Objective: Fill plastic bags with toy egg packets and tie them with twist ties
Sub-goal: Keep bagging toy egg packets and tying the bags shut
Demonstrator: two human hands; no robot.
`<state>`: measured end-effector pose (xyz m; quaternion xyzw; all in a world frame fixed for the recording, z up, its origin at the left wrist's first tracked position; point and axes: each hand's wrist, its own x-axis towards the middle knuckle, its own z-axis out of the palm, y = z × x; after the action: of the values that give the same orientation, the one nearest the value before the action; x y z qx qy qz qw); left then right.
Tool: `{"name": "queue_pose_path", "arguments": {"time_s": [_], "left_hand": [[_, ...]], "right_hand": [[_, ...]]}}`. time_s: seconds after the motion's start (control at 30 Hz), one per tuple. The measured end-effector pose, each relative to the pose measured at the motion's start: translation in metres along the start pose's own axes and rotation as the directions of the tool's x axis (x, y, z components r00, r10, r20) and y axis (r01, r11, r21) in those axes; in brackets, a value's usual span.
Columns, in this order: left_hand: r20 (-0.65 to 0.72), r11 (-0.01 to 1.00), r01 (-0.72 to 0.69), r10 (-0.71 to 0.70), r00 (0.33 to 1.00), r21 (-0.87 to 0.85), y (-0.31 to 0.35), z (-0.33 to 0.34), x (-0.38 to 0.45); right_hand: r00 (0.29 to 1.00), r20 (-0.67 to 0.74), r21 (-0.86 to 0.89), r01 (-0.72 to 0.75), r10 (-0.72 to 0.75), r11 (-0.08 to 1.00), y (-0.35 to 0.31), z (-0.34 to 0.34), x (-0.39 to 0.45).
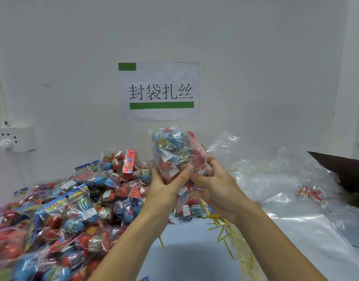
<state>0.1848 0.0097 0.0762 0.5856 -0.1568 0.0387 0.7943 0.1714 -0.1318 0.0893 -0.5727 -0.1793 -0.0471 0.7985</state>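
Observation:
A clear plastic bag (174, 151) stuffed with red and blue toy egg packets is held up in the middle of the view, in front of the wall. My left hand (164, 187) grips its lower left side. My right hand (213, 183) grips its lower right side, where the plastic bunches together. A large heap of toy egg packets (69, 211) covers the table on the left. Gold twist ties (221, 226) lie scattered on the table under my right forearm.
Empty clear plastic bags (275, 179) are spread over the right half of the table. A small red bundle of ties (310, 193) lies on them. A paper sign (160, 91) hangs on the wall, and a wall socket (12, 138) sits at the left.

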Motion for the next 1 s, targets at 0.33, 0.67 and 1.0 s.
{"name": "queue_pose_path", "arguments": {"time_s": [0.33, 0.67, 1.0], "left_hand": [[-0.054, 0.943, -0.207, 0.228, 0.972, 0.261, 0.017, -0.018, -0.001], [0.193, 0.613, -0.324, 0.272, 0.943, 0.721, 0.040, -0.041, 0.000], [0.275, 0.650, -0.388, 0.275, 0.922, 0.654, 0.039, -0.032, -0.003]], "right_hand": [[0.983, -0.069, -0.545, -0.182, 0.172, 0.818, -0.012, -0.009, -0.004], [0.995, -0.094, -0.567, -0.036, -0.021, 0.823, -0.039, -0.031, -0.010], [0.994, 0.023, -0.499, 0.101, -0.103, 0.860, -0.040, -0.034, -0.012]]}}
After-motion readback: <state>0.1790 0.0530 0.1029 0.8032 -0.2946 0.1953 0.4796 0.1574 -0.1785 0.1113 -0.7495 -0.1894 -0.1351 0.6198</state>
